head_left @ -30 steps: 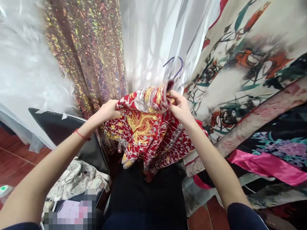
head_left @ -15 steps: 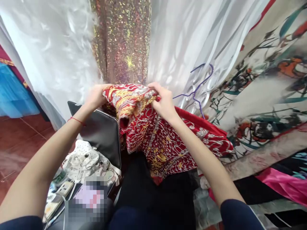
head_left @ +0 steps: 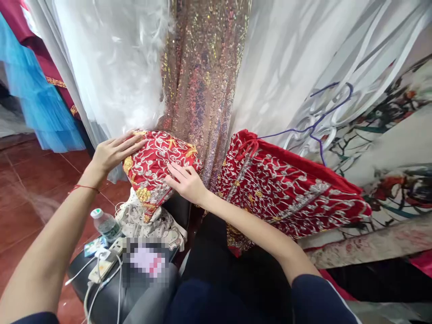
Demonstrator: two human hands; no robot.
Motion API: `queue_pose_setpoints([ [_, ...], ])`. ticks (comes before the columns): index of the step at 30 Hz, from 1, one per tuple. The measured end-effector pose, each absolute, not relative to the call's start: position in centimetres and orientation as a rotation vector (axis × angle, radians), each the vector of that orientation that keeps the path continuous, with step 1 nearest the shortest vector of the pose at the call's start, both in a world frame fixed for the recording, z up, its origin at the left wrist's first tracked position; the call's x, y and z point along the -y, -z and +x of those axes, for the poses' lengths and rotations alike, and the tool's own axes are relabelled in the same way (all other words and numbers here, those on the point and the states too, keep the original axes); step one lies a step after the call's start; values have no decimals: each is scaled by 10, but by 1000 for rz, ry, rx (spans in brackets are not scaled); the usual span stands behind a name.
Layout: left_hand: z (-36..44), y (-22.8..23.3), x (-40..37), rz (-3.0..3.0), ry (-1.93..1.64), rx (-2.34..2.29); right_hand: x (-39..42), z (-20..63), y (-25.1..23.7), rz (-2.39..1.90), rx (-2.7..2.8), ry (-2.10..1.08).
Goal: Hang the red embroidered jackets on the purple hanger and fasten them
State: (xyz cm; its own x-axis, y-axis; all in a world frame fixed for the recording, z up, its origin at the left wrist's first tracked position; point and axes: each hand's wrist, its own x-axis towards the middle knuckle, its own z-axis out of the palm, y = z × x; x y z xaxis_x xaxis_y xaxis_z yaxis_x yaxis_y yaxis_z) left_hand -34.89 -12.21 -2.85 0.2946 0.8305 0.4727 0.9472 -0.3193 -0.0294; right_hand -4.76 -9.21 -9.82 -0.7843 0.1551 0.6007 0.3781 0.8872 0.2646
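A red cloth with silver and gold embroidery lies spread over the black chair's back, one pointed corner hanging down. My left hand rests on its upper left edge with the fingers stretched out flat. Across the cloth's right part lies my right hand, fingers extended and pressing lightly on the fabric. Over my lap and to the right is a red embroidered garment with a tied red cord at its waist edge. It hangs on a purple hanger.
On the black chair seat are a water bottle, a power strip with white cables, a spotted white cloth and a blurred phone-like item. A sequined dress and white gowns hang ahead. Patterned fabric is at right.
The red cloth, bunched between both hands before, now lies spread over the chair back to the left. Both hands have loosened from gripping to lying flat. The view has shifted left.
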Motion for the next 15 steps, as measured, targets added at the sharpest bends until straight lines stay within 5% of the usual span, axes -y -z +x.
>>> queue_pose_setpoints([
  [8, -348, 92, 105, -2191, 546, 1531, 79, -36, 123, -225, 2452, 843],
  [15, -272, 20, 116, -1752, 722, 1848, 72, 20, 125, -107, 2405, 399],
])
